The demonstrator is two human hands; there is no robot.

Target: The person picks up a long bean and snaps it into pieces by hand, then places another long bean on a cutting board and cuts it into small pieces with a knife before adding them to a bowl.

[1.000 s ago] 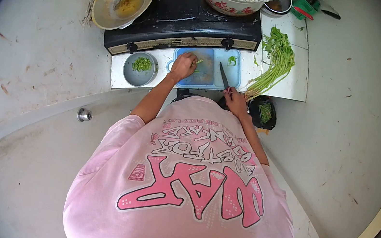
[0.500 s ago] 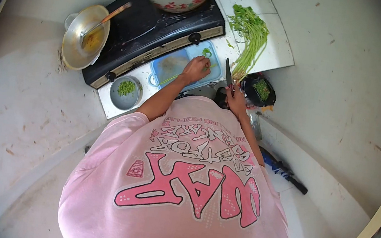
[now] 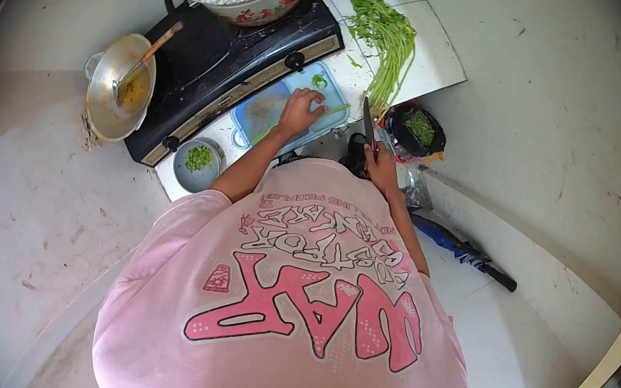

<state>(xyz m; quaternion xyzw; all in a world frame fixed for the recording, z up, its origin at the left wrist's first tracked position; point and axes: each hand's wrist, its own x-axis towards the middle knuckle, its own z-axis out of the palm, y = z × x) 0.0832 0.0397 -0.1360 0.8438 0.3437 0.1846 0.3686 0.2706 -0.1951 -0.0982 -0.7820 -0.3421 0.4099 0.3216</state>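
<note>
My left hand [image 3: 302, 113] is over the blue cutting board [image 3: 322, 127], fingers curled around a thin green stalk [image 3: 335, 110] that shows on both sides of the hand. In my right hand [image 3: 382, 167] is a knife [image 3: 369, 123], gripped by its handle with the blade pointing up and away from me. A few cut green leaves [image 3: 319, 81] lie on the board's far end. Beyond the knife tip rests a bunch of leafy green stalks [image 3: 391, 50] on the white tiled counter. Chopped greens [image 3: 199, 158] sit in a grey bowl [image 3: 206, 182] left of the board.
Behind the board stands a black gas stove [image 3: 239, 81] with a cloth-covered floral pot [image 3: 261, 8]. A metal wok [image 3: 109, 74] holding a wooden-handled spatula [image 3: 158, 47] is at its left. A black bag-lined container [image 3: 435, 140] with green scraps stands right of my right hand.
The view has shifted, so the counter items appear further left. My left hand's fingers look slightly more spread above the stalk. My right hand still holds the knife.
</note>
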